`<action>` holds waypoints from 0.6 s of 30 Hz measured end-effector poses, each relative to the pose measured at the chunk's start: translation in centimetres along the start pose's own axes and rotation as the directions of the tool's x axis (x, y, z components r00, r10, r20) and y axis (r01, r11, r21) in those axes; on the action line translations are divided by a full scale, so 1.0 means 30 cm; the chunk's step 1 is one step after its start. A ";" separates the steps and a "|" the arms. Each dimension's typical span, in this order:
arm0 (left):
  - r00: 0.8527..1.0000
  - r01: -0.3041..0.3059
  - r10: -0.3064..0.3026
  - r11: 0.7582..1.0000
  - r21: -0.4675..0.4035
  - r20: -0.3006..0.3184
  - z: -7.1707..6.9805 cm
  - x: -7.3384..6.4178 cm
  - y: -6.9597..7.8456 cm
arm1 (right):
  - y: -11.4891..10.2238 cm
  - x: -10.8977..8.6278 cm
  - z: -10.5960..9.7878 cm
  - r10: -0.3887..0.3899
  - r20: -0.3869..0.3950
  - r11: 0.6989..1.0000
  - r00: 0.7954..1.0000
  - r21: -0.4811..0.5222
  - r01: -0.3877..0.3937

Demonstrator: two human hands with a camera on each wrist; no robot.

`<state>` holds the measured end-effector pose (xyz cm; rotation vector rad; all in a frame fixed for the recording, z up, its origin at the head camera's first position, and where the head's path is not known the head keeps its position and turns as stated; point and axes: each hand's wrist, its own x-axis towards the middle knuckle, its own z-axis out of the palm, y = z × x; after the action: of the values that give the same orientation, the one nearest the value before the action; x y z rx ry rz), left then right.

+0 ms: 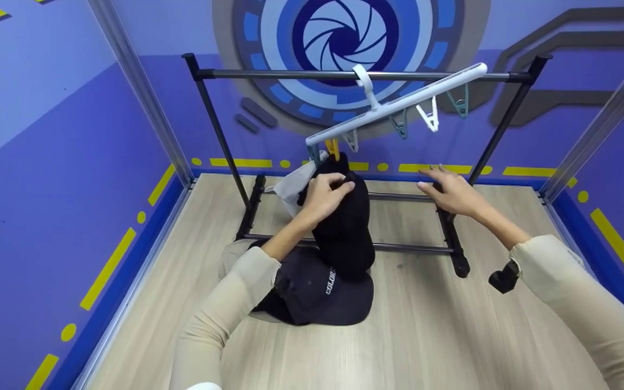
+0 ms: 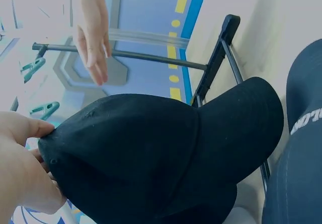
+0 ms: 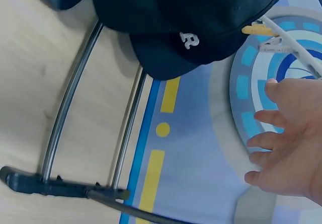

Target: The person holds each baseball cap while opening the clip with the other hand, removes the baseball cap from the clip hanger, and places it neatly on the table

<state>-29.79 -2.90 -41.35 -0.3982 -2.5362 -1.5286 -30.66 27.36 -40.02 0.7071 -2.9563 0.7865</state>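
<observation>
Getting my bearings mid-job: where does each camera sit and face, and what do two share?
Head: worn on the head, facing forward and down at the rack, hanger and black cap; shows left grip, right grip and sleeves.
Left wrist: worn there, facing the black cap; shows left grip at its crown, right grip beyond.
Right wrist: worn there, facing the wall and lower bars; shows right grip.
Head and left wrist share the black cap, rack and both grips.

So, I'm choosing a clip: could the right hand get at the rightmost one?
Probably yes: the right hand looks empty, below the rightmost clip in the head view, with nothing visible between them.
</observation>
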 end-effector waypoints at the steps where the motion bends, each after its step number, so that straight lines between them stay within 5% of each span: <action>1: 1.000 0.011 -0.011 1.000 0.003 -0.001 0.002 -0.002 0.007 | 0.004 -0.008 -0.004 -0.001 -0.001 1.000 1.000 -0.006 0.001; 18: 0.993 0.097 -0.100 0.994 0.051 0.057 0.054 -0.071 0.070 | 0.070 -0.086 0.021 0.003 -0.008 1.000 1.000 -0.028 -0.004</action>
<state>-27.09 -0.85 -40.89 -0.3208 -2.6701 -1.5070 -29.15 29.77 -41.86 0.6958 -2.9558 0.7445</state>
